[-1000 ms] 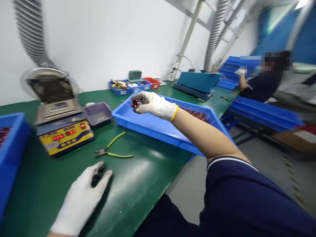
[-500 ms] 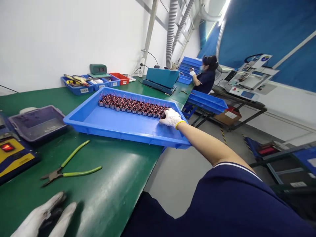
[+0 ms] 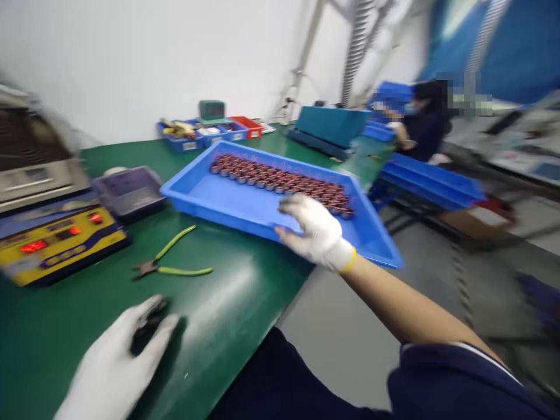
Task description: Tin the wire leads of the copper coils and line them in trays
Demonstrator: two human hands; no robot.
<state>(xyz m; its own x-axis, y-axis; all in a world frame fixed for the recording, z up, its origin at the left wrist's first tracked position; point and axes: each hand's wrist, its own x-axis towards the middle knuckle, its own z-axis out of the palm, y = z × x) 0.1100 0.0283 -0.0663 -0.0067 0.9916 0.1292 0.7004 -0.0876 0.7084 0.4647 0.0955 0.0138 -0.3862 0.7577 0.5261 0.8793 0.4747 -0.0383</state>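
Observation:
My right hand (image 3: 317, 230), in a white glove with a yellow cuff edge, is over the near side of a blue tray (image 3: 219, 213). Its fingers are apart and nothing shows between them. Rows of small round coil parts with reddish wires (image 3: 280, 178) fill the tray's far side. At the lower left, my left hand (image 3: 118, 356), also gloved, is bent around something black (image 3: 146, 332), whose kind I cannot make out. Just beyond that hand, green-handled cutting pliers (image 3: 151, 267) lie spread on the green table (image 3: 236, 291).
A yellow-fronted device with red displays (image 3: 65, 242) stands at left, beside a greyish purple bin (image 3: 131, 189). Small blue bins (image 3: 188, 143), a red bin (image 3: 247, 126) and a teal machine (image 3: 328, 131) line the back. Another person (image 3: 422, 125) sits farther along the bench.
My right hand has left the end of the coil rows and moved back toward me, its fingers opening. My view has turned left, and more of my left hand shows.

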